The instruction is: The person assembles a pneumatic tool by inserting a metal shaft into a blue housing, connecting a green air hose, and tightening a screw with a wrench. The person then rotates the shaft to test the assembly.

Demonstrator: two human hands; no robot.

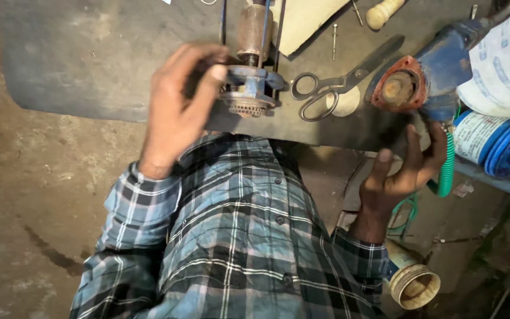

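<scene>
The left hand [175, 112] is closing its fingers around a grey metal motor assembly [249, 82] lying at the far middle of a dark mat [78, 65]; its long axis is running far to near, with the toothed round end pointing toward the person. The right hand [402, 171] is cupping, half open, the underside of a blue pump housing [444, 71] at the right, whose round rust-red flanged mouth is facing left and near. Scissors [337, 82] are lying between the two. A white printed sack [506, 59] is sitting at the far right, above a blue-rimmed white-labelled bucket [491, 139]. A cream threaded jar [414, 283] is lying nearer.
</scene>
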